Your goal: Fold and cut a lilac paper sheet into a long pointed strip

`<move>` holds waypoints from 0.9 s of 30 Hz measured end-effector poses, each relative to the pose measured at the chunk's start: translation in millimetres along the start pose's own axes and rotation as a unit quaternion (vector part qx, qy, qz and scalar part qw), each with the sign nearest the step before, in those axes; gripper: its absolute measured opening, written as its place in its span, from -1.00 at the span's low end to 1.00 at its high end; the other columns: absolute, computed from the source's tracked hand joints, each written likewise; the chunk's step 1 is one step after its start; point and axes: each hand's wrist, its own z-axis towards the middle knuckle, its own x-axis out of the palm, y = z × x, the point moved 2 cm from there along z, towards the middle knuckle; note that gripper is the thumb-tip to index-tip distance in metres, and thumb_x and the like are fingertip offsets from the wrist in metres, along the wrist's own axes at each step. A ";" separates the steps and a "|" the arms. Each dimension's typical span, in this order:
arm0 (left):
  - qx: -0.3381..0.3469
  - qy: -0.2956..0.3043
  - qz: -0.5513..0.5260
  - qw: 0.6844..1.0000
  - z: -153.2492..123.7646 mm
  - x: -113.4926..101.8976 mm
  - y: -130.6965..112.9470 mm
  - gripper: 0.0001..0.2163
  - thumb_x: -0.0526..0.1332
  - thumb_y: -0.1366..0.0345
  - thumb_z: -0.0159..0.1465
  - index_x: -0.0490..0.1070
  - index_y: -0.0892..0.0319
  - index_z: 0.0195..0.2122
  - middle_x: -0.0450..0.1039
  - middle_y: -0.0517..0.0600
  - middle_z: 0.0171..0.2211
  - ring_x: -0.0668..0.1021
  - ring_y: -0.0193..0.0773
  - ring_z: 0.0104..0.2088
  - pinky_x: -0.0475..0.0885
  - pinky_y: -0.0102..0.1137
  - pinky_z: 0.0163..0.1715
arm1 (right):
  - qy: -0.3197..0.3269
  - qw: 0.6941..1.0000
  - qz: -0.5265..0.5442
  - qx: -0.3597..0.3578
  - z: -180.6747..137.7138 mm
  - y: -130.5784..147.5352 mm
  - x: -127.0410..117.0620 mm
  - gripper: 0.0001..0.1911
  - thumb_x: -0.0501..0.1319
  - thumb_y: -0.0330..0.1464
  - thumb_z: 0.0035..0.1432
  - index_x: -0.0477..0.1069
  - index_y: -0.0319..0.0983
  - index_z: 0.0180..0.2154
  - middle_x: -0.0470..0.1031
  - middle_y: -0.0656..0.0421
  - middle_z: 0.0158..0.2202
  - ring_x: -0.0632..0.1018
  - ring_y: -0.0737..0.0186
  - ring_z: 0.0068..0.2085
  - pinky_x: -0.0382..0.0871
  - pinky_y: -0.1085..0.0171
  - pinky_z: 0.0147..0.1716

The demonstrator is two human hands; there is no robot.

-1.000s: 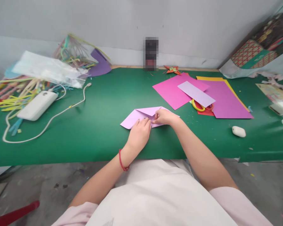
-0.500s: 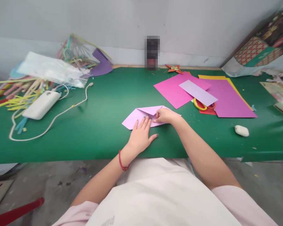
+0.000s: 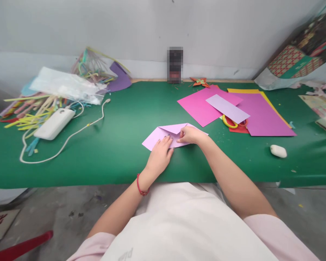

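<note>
While the left hand (image 3: 158, 157) lies flat with its fingers close together, its fingertips rest on the folded light purple paper (image 3: 154, 137) in the middle of the frame. The right hand (image 3: 189, 135) is curled up, with its thumb and finger tips near each other on the right part of the paper. I cannot tell if they pinch it. The paper lies on the green surface (image 3: 119, 145), below a bright pink sheet (image 3: 198, 105).
</note>
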 end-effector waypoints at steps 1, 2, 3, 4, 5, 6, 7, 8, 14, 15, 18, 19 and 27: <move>-0.020 -0.036 -0.032 0.999 -1.1 -3.6 6.4 -0.66 -0.06 0.32 0.34 0.35 0.18 0.07 0.38 0.10 0.12 0.41 -0.18 0.12 0.29 -0.20 0.13 | 0.002 1.000 0.005 0.001 0.0 -0.2 0.0 -0.86 0.30 -0.32 0.03 0.53 -0.23 -0.33 0.59 0.12 -0.25 0.56 0.23 -0.22 0.34 0.40 -0.33; -0.053 -0.076 -0.049 0.994 -2.7 -8.1 13.4 -0.71 -0.03 0.34 0.32 0.40 0.18 -0.03 0.44 0.11 0.03 0.46 -0.17 0.05 0.33 -0.21 0.08 | 0.004 1.000 0.010 0.001 0.1 -0.6 -0.1 -0.86 0.30 -0.33 0.03 0.53 -0.23 -0.32 0.58 0.12 -0.25 0.55 0.23 -0.22 0.34 0.40 -0.34; -0.093 -0.108 -0.051 0.989 -4.4 -12.9 20.1 -0.76 0.02 0.35 0.30 0.44 0.19 -0.13 0.47 0.11 -0.06 0.48 -0.14 -0.03 0.37 -0.20 0.02 | 0.004 1.000 0.014 0.000 0.2 -1.0 -0.1 -0.86 0.30 -0.34 0.03 0.53 -0.24 -0.32 0.58 0.11 -0.24 0.55 0.23 -0.22 0.34 0.40 -0.35; -0.128 -0.124 -0.045 0.983 -6.0 -17.3 25.9 -0.82 0.07 0.33 0.28 0.45 0.19 -0.23 0.48 0.10 -0.16 0.50 -0.12 -0.12 0.39 -0.20 -0.06 | 0.005 1.000 0.018 -0.001 0.4 -1.5 0.0 -0.86 0.30 -0.34 0.02 0.53 -0.24 -0.32 0.58 0.11 -0.24 0.55 0.23 -0.22 0.33 0.40 -0.35; -0.149 -0.121 -0.044 0.981 -7.0 -20.8 30.2 -0.87 0.11 0.32 0.26 0.45 0.18 -0.30 0.47 0.08 -0.24 0.49 -0.12 -0.19 0.40 -0.21 -0.12 | 0.005 1.000 0.020 -0.002 0.6 -2.1 0.2 -0.86 0.30 -0.34 0.02 0.53 -0.24 -0.32 0.58 0.11 -0.24 0.55 0.24 -0.22 0.33 0.40 -0.36; -0.161 -0.112 -0.045 0.979 -7.4 -23.6 33.1 -0.90 0.14 0.32 0.24 0.44 0.17 -0.35 0.45 0.05 -0.30 0.48 -0.14 -0.23 0.40 -0.23 -0.15 | 0.005 1.000 0.021 -0.002 0.8 -2.6 0.4 -0.86 0.30 -0.34 0.02 0.53 -0.24 -0.32 0.58 0.11 -0.24 0.55 0.24 -0.23 0.33 0.40 -0.36; -0.169 -0.100 -0.044 0.980 -7.0 -25.6 34.8 -0.91 0.16 0.32 0.23 0.42 0.16 -0.39 0.43 0.03 -0.33 0.47 -0.15 -0.26 0.39 -0.24 -0.17 | 0.004 1.000 0.022 -0.001 1.0 -3.2 0.6 -0.86 0.30 -0.34 0.02 0.53 -0.25 -0.33 0.57 0.11 -0.24 0.54 0.24 -0.23 0.33 0.40 -0.37; -0.172 -0.086 -0.041 0.981 -6.0 -26.9 35.4 -0.91 0.17 0.33 0.22 0.41 0.16 -0.41 0.42 0.02 -0.35 0.46 -0.16 -0.27 0.38 -0.26 -0.18 | 0.002 1.000 0.023 -0.001 1.2 -3.6 0.9 -0.86 0.30 -0.34 0.02 0.52 -0.25 -0.33 0.57 0.11 -0.24 0.54 0.24 -0.23 0.32 0.40 -0.37; -0.166 -0.015 0.022 0.986 2.9 -28.9 28.2 -0.89 0.12 0.36 0.26 0.35 0.17 -0.41 0.40 0.03 -0.35 0.45 -0.15 -0.28 0.34 -0.28 -0.25 | 0.000 1.000 0.029 0.004 1.8 -5.1 2.5 -0.90 0.30 -0.35 0.01 0.49 -0.25 -0.38 0.56 0.13 -0.28 0.53 0.27 -0.28 0.29 0.39 -0.42; -0.165 -0.009 0.036 0.986 3.5 -29.2 26.5 -0.90 0.11 0.36 0.27 0.35 0.17 -0.40 0.40 0.04 -0.34 0.46 -0.14 -0.27 0.34 -0.28 -0.25 | -0.002 0.999 0.032 0.005 1.9 -5.6 2.8 -0.91 0.30 -0.35 0.01 0.48 -0.25 -0.39 0.56 0.14 -0.29 0.53 0.28 -0.29 0.28 0.39 -0.43; -0.169 0.007 0.074 0.983 4.1 -30.1 22.8 -0.91 0.10 0.38 0.28 0.35 0.20 -0.35 0.41 0.08 -0.30 0.47 -0.12 -0.23 0.35 -0.28 -0.23 | -0.017 0.999 0.046 0.002 2.1 -7.7 4.2 -0.90 0.31 -0.35 0.00 0.45 -0.24 -0.40 0.55 0.15 -0.32 0.51 0.29 -0.30 0.25 0.40 -0.43; -0.171 0.013 0.082 0.982 4.2 -30.2 22.1 -0.91 0.09 0.38 0.29 0.35 0.21 -0.34 0.41 0.09 -0.29 0.47 -0.12 -0.23 0.35 -0.28 -0.23 | -0.022 0.998 0.051 0.001 2.0 -8.5 4.9 -0.90 0.31 -0.35 0.00 0.44 -0.24 -0.41 0.54 0.16 -0.33 0.51 0.29 -0.30 0.25 0.40 -0.43; -0.188 0.050 0.104 0.975 7.8 -33.7 18.1 -0.86 0.04 0.35 0.33 0.37 0.23 -0.26 0.41 0.11 -0.25 0.51 -0.12 -0.24 0.36 -0.29 -0.25 | -0.040 0.996 0.075 -0.001 1.3 -12.0 9.5 -0.88 0.30 -0.35 0.01 0.39 -0.23 -0.42 0.52 0.18 -0.36 0.49 0.30 -0.32 0.21 0.39 -0.47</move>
